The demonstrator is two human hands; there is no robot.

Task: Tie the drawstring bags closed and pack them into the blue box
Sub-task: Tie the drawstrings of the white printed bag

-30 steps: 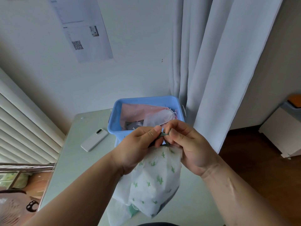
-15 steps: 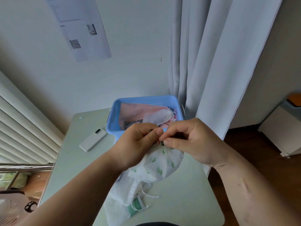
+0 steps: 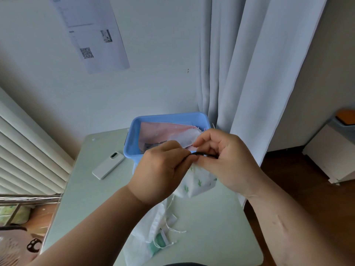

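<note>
left hand (image 3: 163, 169) and right hand (image 3: 226, 160) each close their grip in a pinch on one dark drawstring (image 3: 203, 154) at the neck of one cactus-print bag (image 3: 197, 181), held over the surface (image 3: 211, 227) at 6 o'clock of one blue box (image 3: 169, 117). in it lie one pink bag (image 3: 163, 131) and one pale bag (image 3: 185, 138). one loose white bag (image 3: 146, 237) lies at 6 o'clock of the hands, one phone (image 3: 108, 165) at 9 o'clock.
</note>
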